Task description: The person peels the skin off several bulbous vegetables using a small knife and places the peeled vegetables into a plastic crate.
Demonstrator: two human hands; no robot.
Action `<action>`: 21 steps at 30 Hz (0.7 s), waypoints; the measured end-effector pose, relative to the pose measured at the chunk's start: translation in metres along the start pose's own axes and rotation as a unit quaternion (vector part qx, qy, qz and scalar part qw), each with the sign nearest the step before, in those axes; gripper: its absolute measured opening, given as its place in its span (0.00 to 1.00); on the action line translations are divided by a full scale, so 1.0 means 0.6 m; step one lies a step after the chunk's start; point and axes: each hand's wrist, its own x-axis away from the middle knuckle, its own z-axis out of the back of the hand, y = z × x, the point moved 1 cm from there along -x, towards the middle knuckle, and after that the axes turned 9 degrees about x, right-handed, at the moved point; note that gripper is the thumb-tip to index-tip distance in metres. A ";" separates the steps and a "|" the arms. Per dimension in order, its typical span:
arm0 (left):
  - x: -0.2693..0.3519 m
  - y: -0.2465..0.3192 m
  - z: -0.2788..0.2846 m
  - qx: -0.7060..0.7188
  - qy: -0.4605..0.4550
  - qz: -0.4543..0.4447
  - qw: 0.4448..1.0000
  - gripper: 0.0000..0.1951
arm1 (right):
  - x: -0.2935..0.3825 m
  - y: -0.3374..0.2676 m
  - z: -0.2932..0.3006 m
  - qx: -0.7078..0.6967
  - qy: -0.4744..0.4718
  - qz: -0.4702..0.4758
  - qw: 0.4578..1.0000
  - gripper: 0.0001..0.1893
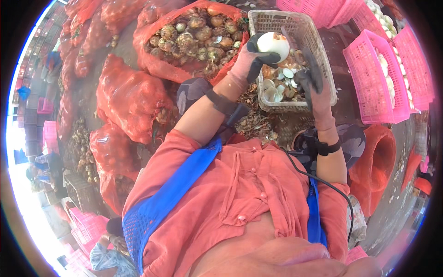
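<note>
A peeled white onion (275, 46) with a brown patch at its top is gripped in my left hand (255, 57), which wears a dark-and-pink glove. It is above the upper left part of a grimy plastic crate (330, 83). My right hand (313, 78), gloved alike and blurred, is over the crate's right side, apart from the onion; whether it holds anything small is unclear. Onion skins and pale peel pieces (288, 73) lie inside the crate. To the left, an open red mesh sack (145, 45) holds many unpeeled onions (197, 34).
Full red mesh sacks (128, 97) stand at the left. Pink crates (375, 83) with white onions (389, 86) are at the right, above a red mesh roll (372, 169). Dry skins (258, 124) litter the ground before me. Another person (110, 256) is at the lower left.
</note>
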 end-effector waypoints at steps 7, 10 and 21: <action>0.003 0.006 -0.011 -0.013 -0.058 0.012 0.998 0.29 | 0.005 0.005 -0.020 0.403 0.051 0.205 0.891 0.34; 0.003 -0.003 -0.014 -0.232 -0.031 -0.099 0.967 0.31 | 0.001 -0.006 -0.030 0.559 0.060 0.120 0.818 0.39; 0.009 0.004 -0.018 -0.129 -0.019 -0.053 0.990 0.32 | 0.008 -0.023 -0.017 0.252 -0.001 0.012 0.968 0.26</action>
